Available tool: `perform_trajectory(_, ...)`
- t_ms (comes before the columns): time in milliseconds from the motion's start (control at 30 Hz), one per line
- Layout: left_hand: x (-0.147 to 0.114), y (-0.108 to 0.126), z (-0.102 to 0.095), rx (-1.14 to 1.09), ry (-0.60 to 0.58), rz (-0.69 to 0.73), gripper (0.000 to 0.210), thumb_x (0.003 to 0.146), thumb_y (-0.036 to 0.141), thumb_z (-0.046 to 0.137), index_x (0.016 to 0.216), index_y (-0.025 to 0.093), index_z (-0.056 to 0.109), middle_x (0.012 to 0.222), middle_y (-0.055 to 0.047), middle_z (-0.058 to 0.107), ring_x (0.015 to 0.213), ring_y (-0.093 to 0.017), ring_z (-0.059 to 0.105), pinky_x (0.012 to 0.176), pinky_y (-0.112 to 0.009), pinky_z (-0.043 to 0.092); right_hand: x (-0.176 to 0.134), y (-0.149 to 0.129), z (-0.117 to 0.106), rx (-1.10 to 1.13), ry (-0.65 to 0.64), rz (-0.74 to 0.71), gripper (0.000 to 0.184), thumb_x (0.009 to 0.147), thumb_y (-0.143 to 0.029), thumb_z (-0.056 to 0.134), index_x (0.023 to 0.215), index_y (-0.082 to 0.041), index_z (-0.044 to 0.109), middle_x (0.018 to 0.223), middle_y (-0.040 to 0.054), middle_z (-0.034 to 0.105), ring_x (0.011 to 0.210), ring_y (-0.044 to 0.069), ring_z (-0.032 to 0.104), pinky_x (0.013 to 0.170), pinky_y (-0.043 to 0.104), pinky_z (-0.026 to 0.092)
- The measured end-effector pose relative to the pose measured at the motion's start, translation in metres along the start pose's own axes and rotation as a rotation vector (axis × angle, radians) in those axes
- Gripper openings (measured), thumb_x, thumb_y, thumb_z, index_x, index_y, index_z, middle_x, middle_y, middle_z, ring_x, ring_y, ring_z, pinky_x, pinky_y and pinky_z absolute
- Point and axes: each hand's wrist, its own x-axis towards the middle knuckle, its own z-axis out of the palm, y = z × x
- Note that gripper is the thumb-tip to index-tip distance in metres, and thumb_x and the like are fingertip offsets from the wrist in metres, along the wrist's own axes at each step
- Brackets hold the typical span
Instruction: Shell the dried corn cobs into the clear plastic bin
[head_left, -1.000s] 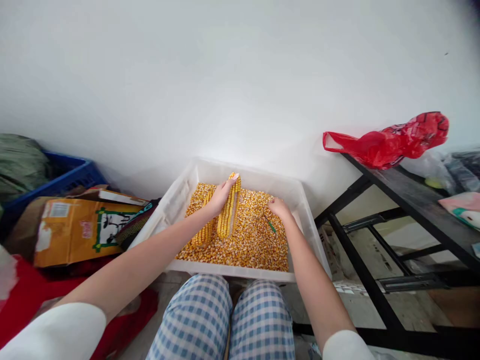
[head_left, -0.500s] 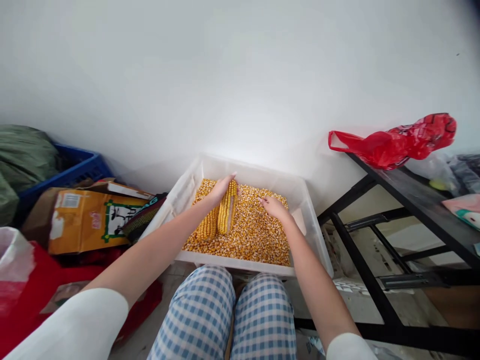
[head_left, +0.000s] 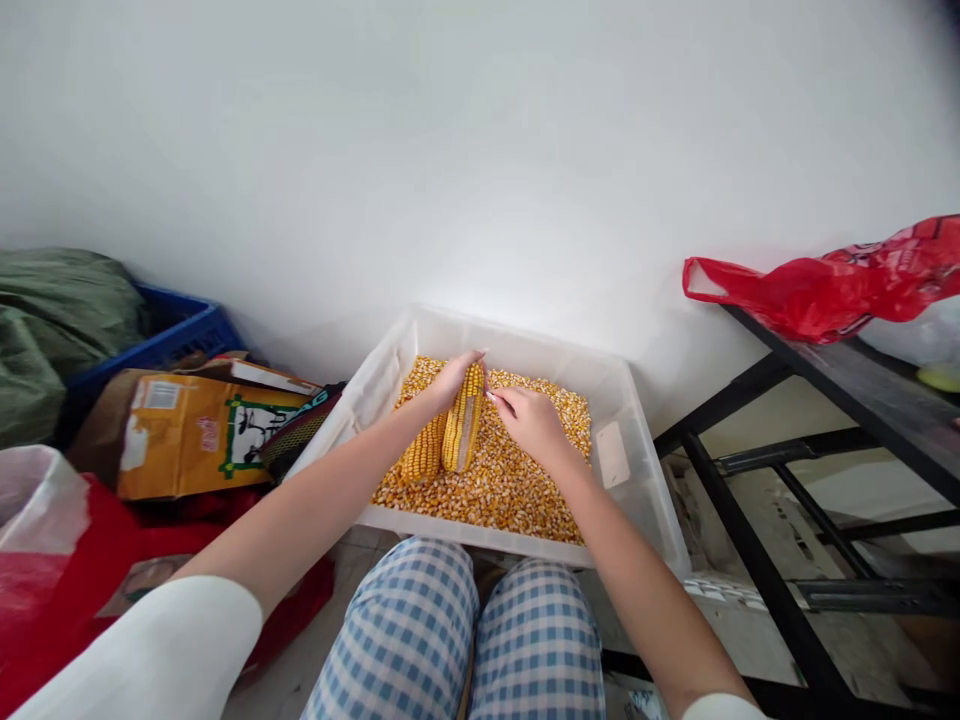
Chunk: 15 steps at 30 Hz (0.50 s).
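My left hand [head_left: 456, 381] is wrapped round the upper end of a yellow corn cob [head_left: 463, 425], which is tilted over the loose kernels. A bare pale strip runs down the cob's side where kernels are gone. Close by the cob's right side is my right hand [head_left: 531, 422], its fingers curled together. A small slim thing may be between its fingertips, but I cannot make it out. A second corn cob [head_left: 424, 450], full of kernels, lies left of the held one, partly under my left wrist. Loose corn kernels [head_left: 510, 495] cover the floor of a translucent plastic bin [head_left: 645, 470].
A white wall rises behind the bin. On the left stand a yellow cardboard box [head_left: 184, 435], a blue crate [head_left: 184, 335] and a red bag [head_left: 97, 560]. A black metal frame [head_left: 739, 530] on the right bears a red plastic bag [head_left: 825, 290]. My knees touch the near side.
My right hand has moved left, from over the kernels to the cob. The held cob has turned so that more of its bare strip shows. The view has shifted slightly.
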Motion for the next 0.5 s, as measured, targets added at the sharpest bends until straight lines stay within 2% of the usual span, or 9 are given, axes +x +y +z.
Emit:
perform_trajectory(100,-0.0010,0.0002,0.0027,0.021,0.023,0.013,0.037,0.074,0.049,0.047,0.062,0.014,0.056,0.051,-0.002,0.057,0.048,-0.014,0.052,0.052,-0.025,0.042,0.0004,-0.0004,0.0006,-0.042,-0.007,-0.007,0.028,0.090,-0.027,0.037,0.100,-0.021,0.063,0.096,0.0042,0.067,0.082,0.015,0.059,0.072,0.024,0.038)
perform_trajectory(300,-0.0021,0.0005,0.0033,-0.012,-0.013,-0.017,0.038,0.073,0.049,0.046,0.065,0.014,0.058,0.050,-0.003,0.057,0.049,-0.016,0.055,0.055,-0.027,0.044,-0.0006,-0.0029,-0.0041,-0.134,-0.056,0.028,0.032,0.091,-0.028,0.033,0.087,-0.020,0.064,0.082,0.0041,0.068,0.070,0.015,0.059,0.062,0.024,0.033)
perform_trajectory(500,-0.0013,0.0000,0.0041,0.018,-0.006,-0.038,0.040,0.073,0.051,0.046,0.067,0.014,0.058,0.051,-0.003,0.057,0.047,-0.015,0.053,0.050,-0.026,0.042,-0.0004,-0.0032,-0.0040,-0.145,-0.096,0.042,0.035,0.092,-0.031,0.031,0.088,-0.021,0.064,0.078,0.0046,0.068,0.067,0.015,0.058,0.061,0.024,0.030)
